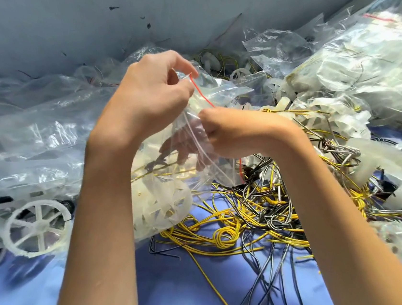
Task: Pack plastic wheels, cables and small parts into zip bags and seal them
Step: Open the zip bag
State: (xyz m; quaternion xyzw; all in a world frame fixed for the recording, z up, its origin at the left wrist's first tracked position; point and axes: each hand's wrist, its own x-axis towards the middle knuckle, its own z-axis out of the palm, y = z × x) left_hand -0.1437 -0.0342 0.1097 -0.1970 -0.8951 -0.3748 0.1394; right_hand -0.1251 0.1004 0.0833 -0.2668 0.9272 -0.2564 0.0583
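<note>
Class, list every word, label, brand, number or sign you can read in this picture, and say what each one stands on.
None: no readable text shows anywhere in the head view.
The zip bag held by the left hand and right hand bears only a plain red stripe, no print.
The other bags, the white wheel and the cables show no lettering.

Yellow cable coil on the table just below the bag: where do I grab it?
Probably best: pinch the yellow cable coil at its wound loop, coming from above on its left side. The strands are gathered there, while its right side tangles with the black cables.
</note>
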